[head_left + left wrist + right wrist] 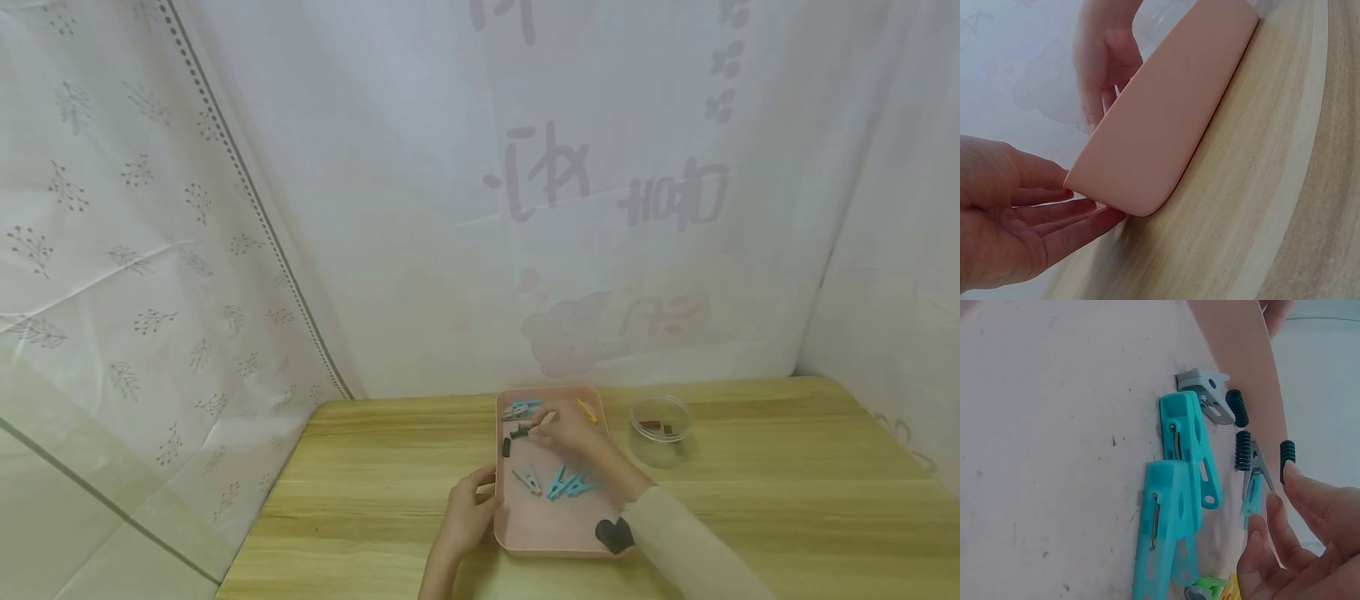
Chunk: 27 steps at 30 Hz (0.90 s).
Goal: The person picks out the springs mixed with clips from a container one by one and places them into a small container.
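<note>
Head view, nearest you: your left hand (468,512) held the left side of the pink tray (551,533) — in the left wrist view, thumb and fingers spanned one end of its wall between rim and base. The tray sat on the wooden table (375,500). Inside, across the middle, lay a grey clothespin (531,482) and, to its right, a pair of blue clothespins (558,483).

Beyond these, toward the left wall, one spring (1237,408) lay with a second spring (1242,450) just beside it. A third spring (1287,452) was at the fingertips of your right hand (570,427), whose grip was narrow, apparently a pinch, though its far side was hidden.

The step in hand looked like handling that third spring over the tray. The next move, I judged, called for a light, even pinch so that the coil didn't slip or flick away, with your left hand bracing the tray.

Farther back, more clothespins (521,408) lay in the tray's far left corner, and a yellow piece (587,410) near its far right. Beside the tray, a clear round tub (656,457) held a reddish-brown piece (649,425) and a small dark piece (667,430) — too small to identify. Behind it all hung a pale cloth (420,250).
</note>
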{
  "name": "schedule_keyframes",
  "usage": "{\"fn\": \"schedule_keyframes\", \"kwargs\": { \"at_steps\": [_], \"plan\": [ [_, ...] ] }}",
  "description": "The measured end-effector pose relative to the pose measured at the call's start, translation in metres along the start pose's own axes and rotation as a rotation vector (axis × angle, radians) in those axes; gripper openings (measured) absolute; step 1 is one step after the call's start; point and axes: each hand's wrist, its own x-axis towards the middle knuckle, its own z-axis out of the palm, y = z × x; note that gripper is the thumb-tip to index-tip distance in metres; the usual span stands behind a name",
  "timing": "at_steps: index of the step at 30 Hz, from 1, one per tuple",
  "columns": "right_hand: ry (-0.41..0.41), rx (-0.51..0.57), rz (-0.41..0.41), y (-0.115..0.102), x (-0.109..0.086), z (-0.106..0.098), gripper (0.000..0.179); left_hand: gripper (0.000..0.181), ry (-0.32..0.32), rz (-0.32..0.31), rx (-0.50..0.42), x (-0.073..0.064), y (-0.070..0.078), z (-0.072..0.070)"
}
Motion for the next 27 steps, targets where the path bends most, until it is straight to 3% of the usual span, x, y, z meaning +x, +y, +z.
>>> {"fn": "schedule_keyframes", "kwargs": {
  "at_steps": [14,27],
  "plan": [
    [0.029,-0.009,0.083,-0.007,-0.009,-0.006,0.008,0.044,0.006,-0.006,0.022,0.000,0.001,0.000],
    [0.066,0.016,-0.102,-0.005,-0.014,-0.011,0.007,0.045,0.011,-0.008,0.012,-0.001,0.000,0.001]
  ]
}}
